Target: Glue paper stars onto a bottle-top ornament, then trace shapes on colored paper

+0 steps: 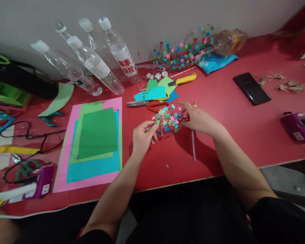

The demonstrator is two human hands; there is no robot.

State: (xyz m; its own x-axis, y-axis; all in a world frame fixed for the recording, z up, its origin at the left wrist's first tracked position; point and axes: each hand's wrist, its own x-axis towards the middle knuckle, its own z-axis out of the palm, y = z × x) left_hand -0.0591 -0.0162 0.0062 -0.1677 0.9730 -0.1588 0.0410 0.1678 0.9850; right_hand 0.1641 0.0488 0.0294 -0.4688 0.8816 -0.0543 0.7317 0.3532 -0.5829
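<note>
On the white label [120,53] of one bottle [108,34] we see large red Chinese characters [127,64], too blurred for us to read surely; the pale label [101,69] on a neighbouring bottle [113,84] we cannot make out.

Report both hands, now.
Left hand: closed, holding the star-covered plastic piece.
Right hand: at the piece's other side; whether it grips cannot be told.

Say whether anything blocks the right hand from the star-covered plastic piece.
Nothing visible does: the right hand is at the right edge of the star-covered plastic piece; the left hand holds its left side. The pale stick passes beneath the right hand.
</note>
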